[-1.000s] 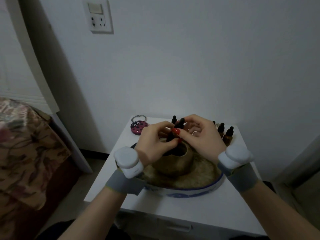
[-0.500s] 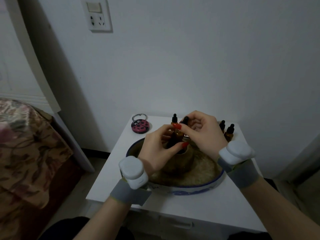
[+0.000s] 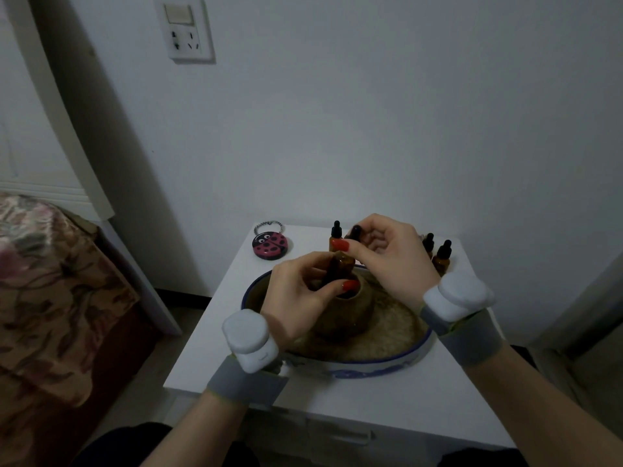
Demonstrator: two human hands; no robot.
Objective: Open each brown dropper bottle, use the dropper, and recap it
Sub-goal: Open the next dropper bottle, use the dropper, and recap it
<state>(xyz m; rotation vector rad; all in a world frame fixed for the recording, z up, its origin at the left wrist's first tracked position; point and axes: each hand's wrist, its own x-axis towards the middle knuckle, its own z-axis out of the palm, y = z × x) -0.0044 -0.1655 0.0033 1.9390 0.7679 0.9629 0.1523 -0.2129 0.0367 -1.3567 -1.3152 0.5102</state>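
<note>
My left hand (image 3: 300, 294) grips a brown dropper bottle (image 3: 338, 269) above a brown clay pot (image 3: 350, 315). My right hand (image 3: 387, 254) pinches that bottle's black dropper cap (image 3: 354, 232) at its top. Whether the cap is screwed on or lifted off is hidden by my fingers. Another brown dropper bottle (image 3: 336, 235) stands upright behind my hands. Two more (image 3: 442, 256) stand at the back right of the white table (image 3: 371, 392), partly hidden by my right hand.
The pot sits in a wide blue-rimmed dish (image 3: 377, 365) with straw-coloured filling. A ladybird tin (image 3: 269, 246) and a beaded bracelet (image 3: 268, 225) lie at the back left. A bed with a floral cover (image 3: 50, 281) stands to the left, a wall socket (image 3: 188, 32) above.
Both hands have lifted the bottle slightly, and my right hand's fingers have shifted up along the dropper cap. The view has tilted a little.
</note>
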